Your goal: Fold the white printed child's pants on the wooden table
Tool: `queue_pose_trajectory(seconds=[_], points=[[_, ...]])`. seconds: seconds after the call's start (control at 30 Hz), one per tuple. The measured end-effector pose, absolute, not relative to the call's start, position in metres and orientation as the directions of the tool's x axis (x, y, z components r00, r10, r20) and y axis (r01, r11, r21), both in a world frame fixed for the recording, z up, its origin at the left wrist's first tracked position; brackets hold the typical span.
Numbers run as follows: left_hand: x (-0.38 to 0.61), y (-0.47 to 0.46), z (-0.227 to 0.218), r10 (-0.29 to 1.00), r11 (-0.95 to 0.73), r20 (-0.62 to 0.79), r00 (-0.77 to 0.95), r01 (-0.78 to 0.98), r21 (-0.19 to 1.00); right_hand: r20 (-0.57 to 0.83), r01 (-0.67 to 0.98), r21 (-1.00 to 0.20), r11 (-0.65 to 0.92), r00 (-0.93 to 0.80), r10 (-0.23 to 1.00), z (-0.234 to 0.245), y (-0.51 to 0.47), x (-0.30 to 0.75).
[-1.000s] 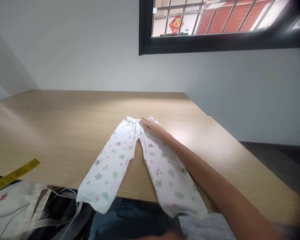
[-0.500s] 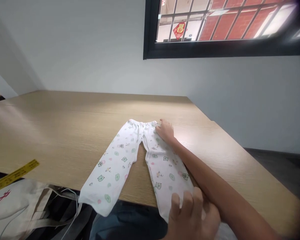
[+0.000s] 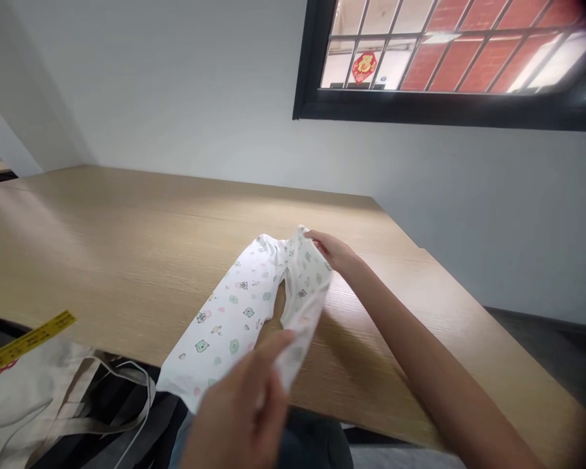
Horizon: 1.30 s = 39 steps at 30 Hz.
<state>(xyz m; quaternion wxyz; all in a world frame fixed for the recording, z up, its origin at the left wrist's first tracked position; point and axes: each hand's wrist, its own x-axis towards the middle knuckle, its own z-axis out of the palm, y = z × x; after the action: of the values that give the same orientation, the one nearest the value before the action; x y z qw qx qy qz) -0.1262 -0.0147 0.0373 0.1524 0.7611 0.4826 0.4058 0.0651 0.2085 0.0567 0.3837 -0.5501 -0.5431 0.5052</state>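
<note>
Small white baby trousers (image 3: pixel 234 312) with green and pink animal prints lie on a wooden table (image 3: pixel 127 247). My right hand (image 3: pixel 333 250) pinches the right end of the waistband and holds it just off the table. My left hand (image 3: pixel 241 407) grips the cuff of the right leg, and that leg is raised and swung over toward the left leg. The left leg lies flat, its cuff hanging over the near table edge.
A white cloth bag (image 3: pixel 24 404) with red print and grey straps sits below the table edge at lower left, beside a yellow measuring tape (image 3: pixel 27 342). A white wall and a black-framed barred window (image 3: pixel 444 58) are behind the table.
My left hand came into view, took the right leg's cuff and lifted it leftward. My right hand slid from the crotch to the waistband's right end and pinched it up.
</note>
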Motion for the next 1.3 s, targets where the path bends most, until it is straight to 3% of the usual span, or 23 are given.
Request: queue_pose_trajectory(seconds=[0.13, 0.27, 0.37, 0.5, 0.7, 0.87, 1.03, 1.17, 1.3], points=[[-0.193, -0.021, 0.033, 0.975, -0.171, 0.218, 0.034, 0.742, 0.648, -0.101, 0.080, -0.993, -0.089, -0.167, 0.981, 0.058, 0.214, 0.018], [-0.230, -0.019, 0.012, 0.994, 0.008, 0.088, -0.066, 0.841, 0.541, -0.131, 0.124, -0.986, -0.110, -0.181, 0.975, 0.039, 0.224, -0.030], [-0.240, -0.014, 0.000, 0.995, -0.007, 0.093, -0.031, 0.924, 0.383, -0.138, 0.216, -0.971, -0.099, -0.173, 0.975, 0.019, 0.222, -0.052], [-0.232, -0.008, -0.002, 0.972, 0.014, 0.227, -0.052, 0.986, 0.164, -0.082, 0.303, -0.953, -0.028, -0.167, 0.983, 0.007, 0.218, -0.050], [-0.181, -0.006, 0.006, 0.974, -0.193, 0.174, 0.148, 0.940, 0.282, -0.040, 0.415, -0.909, 0.036, -0.174, 0.984, 0.003, 0.228, 0.000], [-0.145, 0.010, 0.024, 0.924, -0.383, 0.112, 0.366, 0.875, 0.296, -0.038, 0.464, -0.877, 0.125, -0.326, 0.945, 0.010, 0.225, 0.036], [-0.126, 0.096, 0.030, 0.699, -0.714, 0.236, 0.675, 0.670, 0.202, -0.031, 0.488, -0.807, 0.333, -0.598, 0.801, 0.028, 0.187, 0.039], [-0.111, 0.146, 0.013, 0.639, -0.769, 0.204, 0.742, 0.605, 0.209, 0.032, 0.525, -0.638, 0.563, -0.713, 0.700, 0.021, 0.172, 0.033], [-0.112, 0.124, 0.002, 0.614, -0.788, 0.176, 0.770, 0.582, 0.200, 0.103, 0.615, -0.369, 0.696, -0.718, 0.689, -0.001, 0.199, 0.036]])
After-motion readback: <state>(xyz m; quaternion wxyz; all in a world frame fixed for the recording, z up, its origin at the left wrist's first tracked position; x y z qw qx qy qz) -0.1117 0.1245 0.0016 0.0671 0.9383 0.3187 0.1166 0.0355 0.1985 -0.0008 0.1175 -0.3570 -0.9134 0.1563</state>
